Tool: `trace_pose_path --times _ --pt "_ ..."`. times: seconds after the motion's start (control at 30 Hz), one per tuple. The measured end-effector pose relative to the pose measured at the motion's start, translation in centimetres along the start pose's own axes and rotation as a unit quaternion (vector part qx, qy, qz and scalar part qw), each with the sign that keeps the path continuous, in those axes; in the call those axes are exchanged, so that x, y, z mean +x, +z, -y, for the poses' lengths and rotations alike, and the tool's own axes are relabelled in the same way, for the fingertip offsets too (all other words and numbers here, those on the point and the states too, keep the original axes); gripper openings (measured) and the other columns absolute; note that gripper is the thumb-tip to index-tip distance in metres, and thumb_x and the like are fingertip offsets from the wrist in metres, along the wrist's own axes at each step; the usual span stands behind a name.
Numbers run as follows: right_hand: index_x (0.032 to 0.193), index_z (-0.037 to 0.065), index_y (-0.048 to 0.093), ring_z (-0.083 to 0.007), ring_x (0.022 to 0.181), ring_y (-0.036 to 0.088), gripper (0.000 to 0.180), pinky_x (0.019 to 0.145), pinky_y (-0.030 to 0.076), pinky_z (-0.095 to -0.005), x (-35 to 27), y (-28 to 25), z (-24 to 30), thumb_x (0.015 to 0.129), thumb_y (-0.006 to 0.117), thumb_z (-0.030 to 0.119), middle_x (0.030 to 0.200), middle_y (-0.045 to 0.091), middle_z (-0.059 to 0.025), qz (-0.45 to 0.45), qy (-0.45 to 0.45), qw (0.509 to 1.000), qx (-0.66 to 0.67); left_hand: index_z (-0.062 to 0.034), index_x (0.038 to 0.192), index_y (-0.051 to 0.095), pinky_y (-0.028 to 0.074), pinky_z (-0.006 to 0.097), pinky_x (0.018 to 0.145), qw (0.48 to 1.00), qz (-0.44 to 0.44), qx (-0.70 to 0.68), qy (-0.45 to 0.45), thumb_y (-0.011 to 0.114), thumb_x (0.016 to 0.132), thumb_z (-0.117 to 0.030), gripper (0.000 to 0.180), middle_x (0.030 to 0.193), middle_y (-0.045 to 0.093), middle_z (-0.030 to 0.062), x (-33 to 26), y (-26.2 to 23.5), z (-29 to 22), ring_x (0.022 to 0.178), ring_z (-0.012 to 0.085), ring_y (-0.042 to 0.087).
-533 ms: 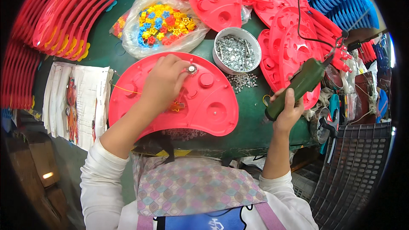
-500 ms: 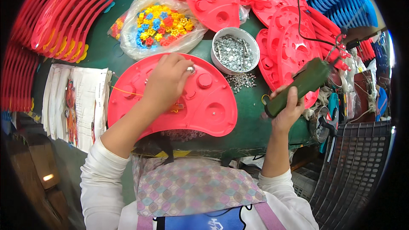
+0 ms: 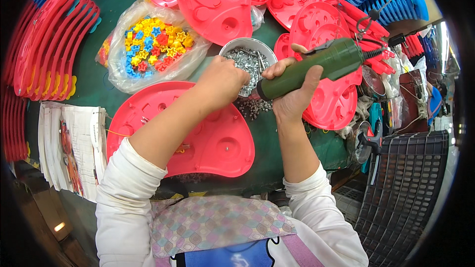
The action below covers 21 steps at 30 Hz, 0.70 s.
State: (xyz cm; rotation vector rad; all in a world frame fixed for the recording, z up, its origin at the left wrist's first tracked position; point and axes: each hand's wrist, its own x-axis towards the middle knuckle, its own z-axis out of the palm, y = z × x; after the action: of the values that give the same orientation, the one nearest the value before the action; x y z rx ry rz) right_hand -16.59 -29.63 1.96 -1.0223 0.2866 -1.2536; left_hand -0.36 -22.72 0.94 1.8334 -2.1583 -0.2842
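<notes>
Presently, head view: screw-loading step. Left hand (image 3: 222, 76) pinched at bowl of screws (image 3: 250, 62), catch hidden. Right hand (image 3: 292, 94) closed around green electric screwdriver (image 3: 311, 66), tip toward left fingers. Next, likely: seating screw on tip. Pink tray (image 3: 217, 143) below on green bench (image 3: 99, 84); bagged coloured stars (image 3: 153, 42), stacked trays around.

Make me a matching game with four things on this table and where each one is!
Things:
1. Green driver
2. Screw bowl
3. Bag of stars
4. Paper sheets

Places:
A. Left of the pink tray
B. Under the left hand
C. In the right hand
D. Far side of the pink tray, to the left of the bowl

Pairs: 1-C, 2-B, 3-D, 4-A
</notes>
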Motion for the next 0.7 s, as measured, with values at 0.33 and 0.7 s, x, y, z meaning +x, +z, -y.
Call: trace_pose_path --times 0.33,0.7 --pt "0.132 -0.006 0.042 -0.0237 0.07 0.064 0.089 0.072 0.056 -0.0401 0.3 -1.1 -0.6 0.093 0.057 0.073 0.077 0.06 -0.0121 0.038 -0.083 0.982 -0.163 -0.0097 0.084 0.074 0.053 0.046 0.081 0.999 -0.03 0.006 0.039 0.067 0.082 -0.011 0.008 0.086 0.073 0.0129 0.4 0.7 0.3 0.091 0.0326 0.069" --pt "0.131 0.002 0.047 -0.0235 0.067 0.062 0.092 0.068 0.055 -0.0411 1.1 0.4 1.5 0.09 0.045 0.084 0.076 0.06 -0.0088 0.016 -0.121 0.988 -0.094 -0.0059 0.094 0.075 0.05 0.047 0.083 0.981 -0.114 -0.157 0.023 0.076 0.083 -0.015 0.014 0.089 0.073 0.012 0.0 0.7 0.5 0.091 0.0339 0.066"
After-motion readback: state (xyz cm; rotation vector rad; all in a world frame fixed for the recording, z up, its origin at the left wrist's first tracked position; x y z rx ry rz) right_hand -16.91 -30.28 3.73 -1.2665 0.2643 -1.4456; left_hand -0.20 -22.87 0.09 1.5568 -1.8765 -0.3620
